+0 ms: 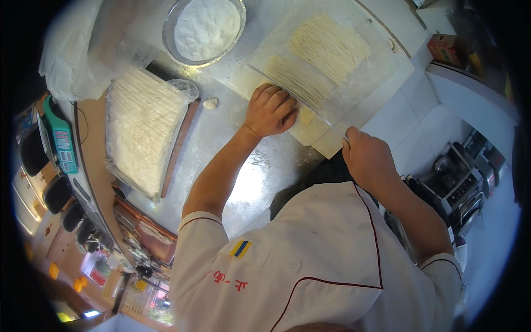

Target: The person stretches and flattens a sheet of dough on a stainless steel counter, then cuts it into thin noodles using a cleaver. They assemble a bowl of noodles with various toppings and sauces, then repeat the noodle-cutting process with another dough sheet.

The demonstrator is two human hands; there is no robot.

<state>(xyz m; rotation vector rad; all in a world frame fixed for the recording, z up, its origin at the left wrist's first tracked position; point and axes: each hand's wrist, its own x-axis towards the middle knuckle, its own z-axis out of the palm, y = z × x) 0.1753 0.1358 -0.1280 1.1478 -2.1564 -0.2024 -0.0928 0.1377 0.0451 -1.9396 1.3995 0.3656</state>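
Note:
My right hand [367, 162] grips the handle end of a long kitchen knife [309, 101], whose thin blade runs up and left across the cutting board [375, 85]. Close along the blade, my left hand [271, 110] presses down with curled fingers on a flat pale dough sheet [306, 115], partly hidden under it. On the blade's far side lies a narrow bundle of cut noodles [298, 81]. Beyond that, a wider bundle of noodles [330, 47] is spread on the same board.
A metal bowl of white flour [207, 29] stands at the back. Left of my arm is a plastic-covered tray of noodles [143, 133], with a small dough lump [210, 103] beside it on the metal table [207, 141]. A green scale [62, 137] sits at far left.

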